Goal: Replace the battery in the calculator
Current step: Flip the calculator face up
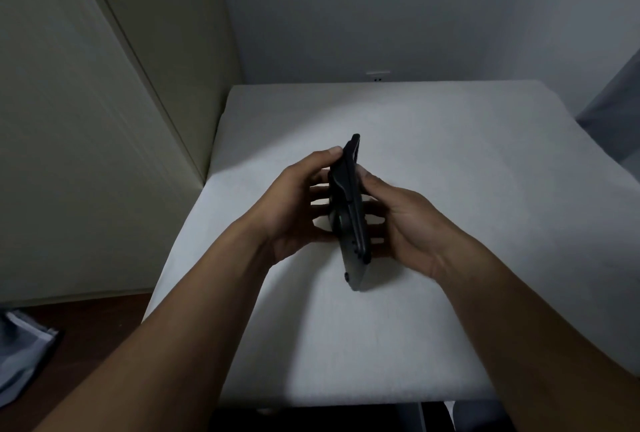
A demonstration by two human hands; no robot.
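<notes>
At frame centre: slim black plastic calculator [349, 210], held edge-on above white cloth-covered table [450, 154].
Left hand [294, 210] and right hand [401, 220] both clasped it from opposite sides, fingers spread behind.

Both hands hold a dark calculator [349, 213] on edge above a white table [450, 293], its long side running away from the person. The left hand [294, 210] grips it from the left with the thumb high near the far end, and the right hand [405, 223] presses against it from the right. Beyond the table's far edge, a wall socket [377, 76] sits low on the pale wall.
</notes>
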